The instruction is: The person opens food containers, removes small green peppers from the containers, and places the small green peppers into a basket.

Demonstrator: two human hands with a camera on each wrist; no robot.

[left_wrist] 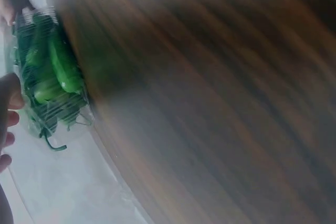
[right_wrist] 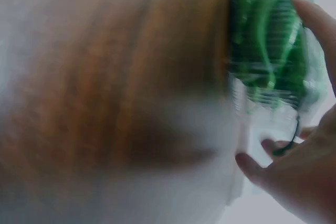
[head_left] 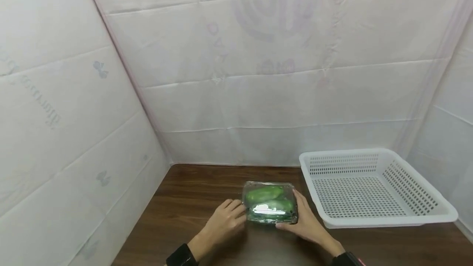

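A clear plastic pack of green peppers lies on the dark wood table, near its front middle. My left hand has bent fingers set against the pack's left side. My right hand lies along the right side with its thumb at the front corner. The left wrist view is blurred; it shows the pack with my fingertips at its edge. In the right wrist view, one finger of my right hand reaches over the pack and the thumb sits below it.
A white perforated plastic basket stands to the right of the pack, nothing inside it. White sheeting walls close in the table at the back and on both sides. Bare wood lies left of my hands.
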